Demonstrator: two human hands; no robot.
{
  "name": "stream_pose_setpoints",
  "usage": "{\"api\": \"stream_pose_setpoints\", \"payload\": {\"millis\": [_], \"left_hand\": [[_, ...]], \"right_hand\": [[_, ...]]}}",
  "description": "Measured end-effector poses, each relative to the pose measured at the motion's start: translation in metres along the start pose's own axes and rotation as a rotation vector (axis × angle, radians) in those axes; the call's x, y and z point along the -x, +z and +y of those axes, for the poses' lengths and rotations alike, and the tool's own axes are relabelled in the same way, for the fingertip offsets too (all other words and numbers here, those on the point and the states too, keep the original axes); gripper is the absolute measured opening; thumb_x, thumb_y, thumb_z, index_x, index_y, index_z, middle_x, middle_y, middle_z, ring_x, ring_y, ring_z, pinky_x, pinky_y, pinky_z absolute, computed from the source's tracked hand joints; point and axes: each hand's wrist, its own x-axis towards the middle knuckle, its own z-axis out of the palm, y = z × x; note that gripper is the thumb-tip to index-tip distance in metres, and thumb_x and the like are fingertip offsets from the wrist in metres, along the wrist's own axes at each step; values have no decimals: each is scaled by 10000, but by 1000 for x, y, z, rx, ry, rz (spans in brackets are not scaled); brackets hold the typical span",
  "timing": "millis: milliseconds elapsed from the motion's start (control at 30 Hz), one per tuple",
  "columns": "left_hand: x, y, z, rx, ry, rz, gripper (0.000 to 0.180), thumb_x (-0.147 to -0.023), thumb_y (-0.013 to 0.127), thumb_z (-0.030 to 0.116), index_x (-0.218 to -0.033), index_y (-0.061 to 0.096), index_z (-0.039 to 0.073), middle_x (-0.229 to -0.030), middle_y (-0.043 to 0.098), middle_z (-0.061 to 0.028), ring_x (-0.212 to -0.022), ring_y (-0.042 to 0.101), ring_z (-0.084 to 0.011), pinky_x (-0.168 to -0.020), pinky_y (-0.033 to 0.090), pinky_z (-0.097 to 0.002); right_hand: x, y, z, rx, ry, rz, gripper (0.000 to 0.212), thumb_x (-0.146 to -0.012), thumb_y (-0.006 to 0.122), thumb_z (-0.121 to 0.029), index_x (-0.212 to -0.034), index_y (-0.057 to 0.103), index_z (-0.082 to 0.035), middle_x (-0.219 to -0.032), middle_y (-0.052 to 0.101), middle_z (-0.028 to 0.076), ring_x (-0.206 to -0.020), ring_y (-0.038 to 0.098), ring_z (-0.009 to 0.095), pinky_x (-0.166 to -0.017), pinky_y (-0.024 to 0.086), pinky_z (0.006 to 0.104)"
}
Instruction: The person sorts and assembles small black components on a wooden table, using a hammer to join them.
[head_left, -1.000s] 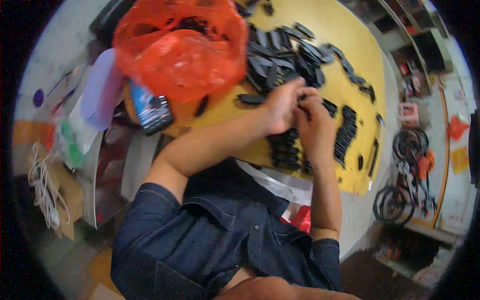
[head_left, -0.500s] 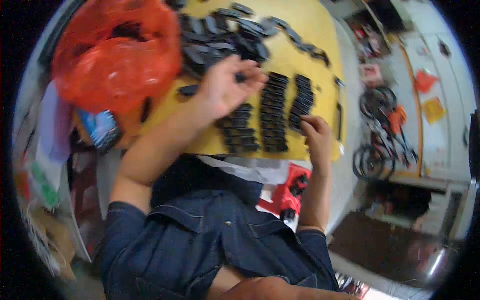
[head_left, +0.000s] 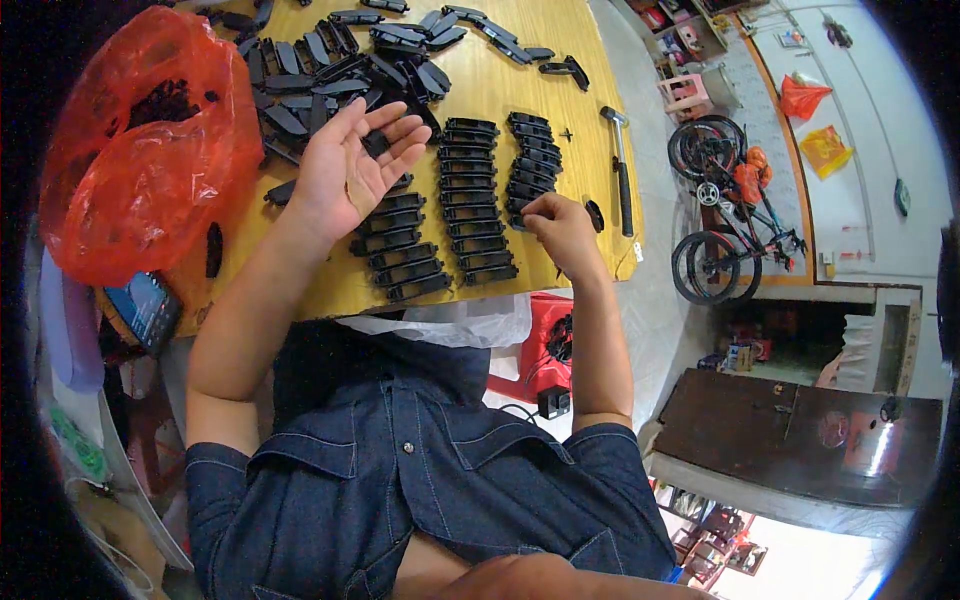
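My left hand (head_left: 350, 175) is turned palm up, its fingers slightly curled and apart, with a small black plastic piece (head_left: 376, 143) lying against them. It hovers over the yellow wooden table, above the far end of the left row of black plastic parts (head_left: 400, 245). Thumb and forefinger pressed together, my right hand (head_left: 563, 235) is at the near end of the right row of black parts (head_left: 533, 160); whatever lies between the fingertips is hidden. Between the hands runs a longer middle row of the same parts (head_left: 470, 200).
Loose black parts (head_left: 320, 75) are heaped beyond my left hand. A red plastic bag (head_left: 150, 215) holding small black pieces sits at the left. Along the right edge lies a hammer (head_left: 621, 170), with a small black oval part (head_left: 594, 216) nearby. A phone (head_left: 142, 310) rests at the table's left corner.
The whole view has shifted, so the table sits further left. My left hand's fingers have spread and its palm shows more. My right hand stays at the right row's near end.
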Motion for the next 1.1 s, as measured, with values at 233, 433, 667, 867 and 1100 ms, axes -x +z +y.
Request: {"api": "stream_pose_setpoints", "payload": {"millis": [233, 433, 667, 867, 1100], "left_hand": [[4, 8, -4, 2, -55, -35, 462, -939, 396, 347, -1185, 433, -42, -1216, 492, -210, -1166, 471, -316, -992, 396, -410], [-2, -16, 2, 28, -109, -195, 485, -945, 364, 370, -1228, 423, -19, -1218, 511, -175, -1120, 505, -275, -959, 413, -385], [2, 2, -2, -62, -85, -67, 469, -960, 318, 361, -1242, 436, 5, -1174, 552, -138, -1019, 556, -217, -915, 435, -343], [-4, -15, -3, -14, -50, -14, 402, -957, 357, 313, -1183, 463, -2, -1120, 563, -137, -1048, 553, -251, -914, 448, -362], [-2, 1, -1, -33, 24, 115, 350, -955, 368, 267, -1142, 450, -17, -1138, 544, -186, -1104, 526, -292, -932, 450, -396]], "right_hand": [[16, 10, -56, 189, -159, 234, 147, -769, 629, -140, -873, 583, -48, -825, 620, 140, -763, 606, 312, -660, 478, 386], [3, 59, -127, -19, -684, 299, 136, -762, 650, -87, -868, 591, -25, -789, 610, 111, -660, 593, 230, -601, 473, 309], [-10, 75, -138, 61, -498, 196, 218, -737, 662, -167, -874, 555, -36, -828, 609, 124, -772, 614, 304, -647, 491, 393], [-23, 74, -129, -6, -511, 291, 145, -780, 623, -115, -885, 623, -16, -722, 637, 134, -606, 612, 215, -577, 485, 313], [-108, 30, -77, -11, -216, 41, 133, -778, 630, -99, -876, 650, -12, -712, 637, 91, -573, 575, 129, -512, 460, 273]]}}
